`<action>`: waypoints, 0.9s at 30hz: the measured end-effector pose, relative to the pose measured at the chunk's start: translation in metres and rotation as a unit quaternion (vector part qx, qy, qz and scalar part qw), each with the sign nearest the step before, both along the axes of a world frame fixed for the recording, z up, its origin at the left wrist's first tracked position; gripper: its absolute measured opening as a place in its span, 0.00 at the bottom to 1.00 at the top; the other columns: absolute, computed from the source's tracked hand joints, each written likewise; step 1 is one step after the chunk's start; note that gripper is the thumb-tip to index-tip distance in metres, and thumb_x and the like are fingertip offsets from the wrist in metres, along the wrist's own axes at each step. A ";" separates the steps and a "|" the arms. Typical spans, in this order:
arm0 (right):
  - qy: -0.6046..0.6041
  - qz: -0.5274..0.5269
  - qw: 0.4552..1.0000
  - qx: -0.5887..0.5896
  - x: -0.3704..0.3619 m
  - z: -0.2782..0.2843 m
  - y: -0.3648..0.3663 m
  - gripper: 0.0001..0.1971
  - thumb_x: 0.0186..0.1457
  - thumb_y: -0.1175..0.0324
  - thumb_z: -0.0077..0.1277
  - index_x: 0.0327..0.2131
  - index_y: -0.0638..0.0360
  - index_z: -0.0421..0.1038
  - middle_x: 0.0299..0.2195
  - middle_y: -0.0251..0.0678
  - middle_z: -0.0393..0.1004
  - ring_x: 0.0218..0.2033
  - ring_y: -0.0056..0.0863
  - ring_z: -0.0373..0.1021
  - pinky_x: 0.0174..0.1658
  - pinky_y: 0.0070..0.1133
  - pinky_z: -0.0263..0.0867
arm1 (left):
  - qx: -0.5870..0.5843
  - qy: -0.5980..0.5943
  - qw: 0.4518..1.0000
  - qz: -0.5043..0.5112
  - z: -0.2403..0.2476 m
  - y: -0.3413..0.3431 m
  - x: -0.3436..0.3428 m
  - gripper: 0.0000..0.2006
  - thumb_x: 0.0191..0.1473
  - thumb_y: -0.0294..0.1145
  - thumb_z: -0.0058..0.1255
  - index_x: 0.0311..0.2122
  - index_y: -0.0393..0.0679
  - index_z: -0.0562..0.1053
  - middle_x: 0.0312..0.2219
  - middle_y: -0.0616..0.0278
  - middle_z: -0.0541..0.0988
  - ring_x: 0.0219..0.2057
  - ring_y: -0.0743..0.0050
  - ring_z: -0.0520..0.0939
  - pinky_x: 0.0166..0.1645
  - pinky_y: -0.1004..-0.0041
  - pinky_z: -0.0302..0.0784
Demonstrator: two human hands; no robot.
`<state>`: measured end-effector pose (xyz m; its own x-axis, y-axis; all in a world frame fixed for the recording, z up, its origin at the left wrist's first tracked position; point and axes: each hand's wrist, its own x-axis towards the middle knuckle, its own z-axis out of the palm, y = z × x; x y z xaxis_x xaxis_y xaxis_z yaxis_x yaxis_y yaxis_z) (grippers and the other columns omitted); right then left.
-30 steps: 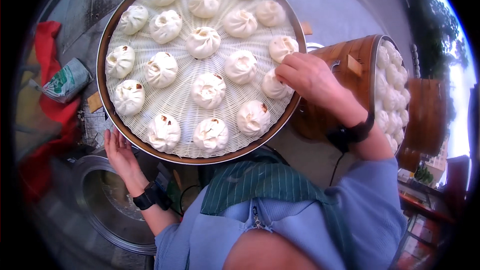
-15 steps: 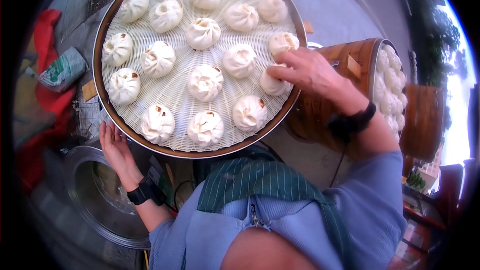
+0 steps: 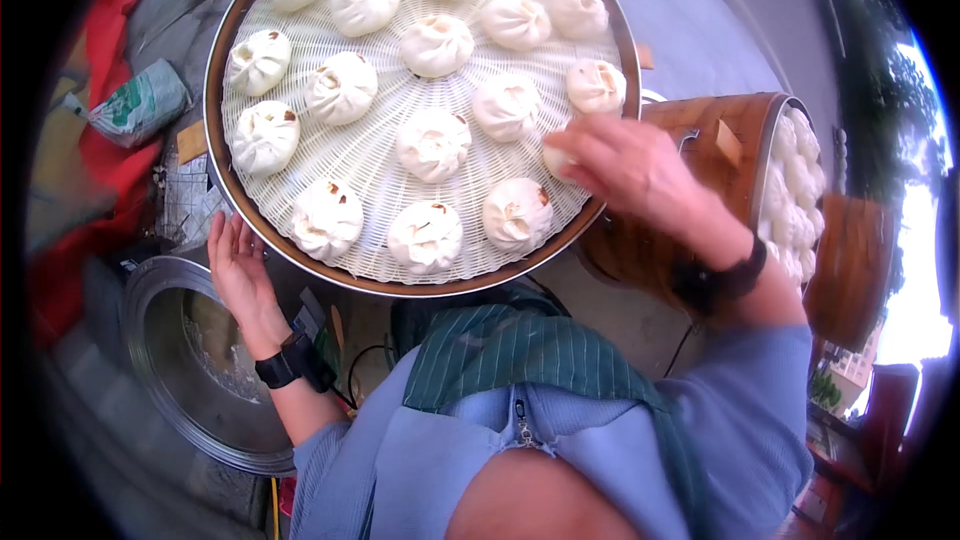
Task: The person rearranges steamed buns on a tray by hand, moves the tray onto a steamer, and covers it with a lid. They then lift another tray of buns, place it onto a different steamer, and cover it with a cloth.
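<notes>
If we press too hard on the white, pleated dough bun at four o'clock on the round, brown-rimmed tray with white woven mesh, its soft skin could tear or its folds flatten. Our knuckles could also nudge the neighbouring pale, rounded bun at three o'clock, which sits close to the rim and might roll over it. A downward push on that side might tilt the tray; we cannot see what bears its weight. At five o'clock another white bun shows a brown patch near its top, and rough handling might widen such an opening.

Our right hand is at four o'clock, its fingers bent and drawn narrow over that first bun, hiding most of it. Blur covers the fingertips, so we cannot tell whether they grip the dough or only rest on it. Our left hand is at eight o'clock, just outside the rim, empty, with the fingers loosely spread; whether it touches the tray, we cannot tell. Beyond the right hand, between three and four o'clock, is a brown, barrel-shaped wooden steamer packed with white buns. A round silver metal pot sits at seven o'clock.
</notes>
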<state>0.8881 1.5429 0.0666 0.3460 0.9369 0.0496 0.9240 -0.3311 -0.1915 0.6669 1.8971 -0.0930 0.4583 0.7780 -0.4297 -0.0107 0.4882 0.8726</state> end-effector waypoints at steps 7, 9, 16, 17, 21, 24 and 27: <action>0.117 -0.036 0.992 -0.042 -0.037 0.002 0.023 0.10 0.43 0.68 0.53 0.28 0.60 0.64 0.27 0.37 0.63 0.29 0.34 0.66 0.31 0.27 0.65 | -0.009 -0.021 1.000 -0.004 0.002 -0.003 0.004 0.22 0.53 0.32 0.45 0.52 0.38 0.60 0.45 0.51 0.69 0.46 0.66 0.71 0.50 0.69 0.64; 0.116 -0.038 0.992 -0.031 -0.038 0.001 0.026 0.08 0.43 0.69 0.52 0.26 0.60 0.64 0.26 0.38 0.62 0.28 0.34 0.66 0.31 0.27 0.65 | -0.010 -0.022 1.000 0.001 0.004 -0.004 0.000 0.21 0.53 0.32 0.45 0.52 0.38 0.59 0.46 0.49 0.69 0.47 0.64 0.71 0.51 0.68 0.64; 0.092 0.013 0.994 -0.060 -0.032 -0.001 0.035 0.06 0.41 0.72 0.50 0.23 0.59 0.64 0.25 0.37 0.61 0.27 0.33 0.66 0.29 0.26 0.64 | -0.039 -0.044 0.998 0.020 0.001 -0.001 -0.016 0.21 0.54 0.32 0.43 0.51 0.36 0.59 0.46 0.47 0.69 0.47 0.60 0.72 0.52 0.66 0.65; 0.091 0.023 0.994 -0.062 -0.032 0.000 0.038 0.05 0.41 0.72 0.50 0.23 0.59 0.64 0.25 0.37 0.61 0.27 0.33 0.66 0.29 0.26 0.64 | -0.036 -0.043 0.998 0.026 -0.001 -0.001 -0.017 0.21 0.54 0.32 0.43 0.51 0.36 0.59 0.46 0.47 0.69 0.47 0.60 0.72 0.52 0.66 0.65; 0.093 0.034 0.993 -0.056 -0.032 0.001 0.045 0.04 0.41 0.73 0.49 0.22 0.58 0.63 0.24 0.35 0.61 0.27 0.32 0.66 0.29 0.26 0.64 | -0.045 -0.051 0.997 0.033 0.001 -0.002 -0.021 0.20 0.54 0.32 0.42 0.51 0.36 0.59 0.46 0.47 0.69 0.47 0.60 0.72 0.52 0.67 0.65; 0.084 0.075 0.991 -0.070 -0.028 0.001 0.046 0.04 0.41 0.73 0.48 0.23 0.58 0.64 0.24 0.35 0.61 0.27 0.30 0.66 0.29 0.26 0.63 | -0.047 -0.050 0.997 0.033 0.000 -0.002 -0.022 0.20 0.55 0.32 0.42 0.51 0.36 0.59 0.45 0.47 0.69 0.47 0.60 0.72 0.51 0.67 0.66; 0.045 0.106 0.987 -0.112 -0.025 0.000 0.044 0.05 0.41 0.72 0.48 0.26 0.59 0.66 0.23 0.34 0.61 0.27 0.29 0.66 0.29 0.25 0.63 | -0.046 -0.042 0.997 0.039 0.002 -0.003 -0.022 0.20 0.55 0.32 0.42 0.51 0.36 0.59 0.45 0.47 0.69 0.47 0.60 0.72 0.52 0.67 0.65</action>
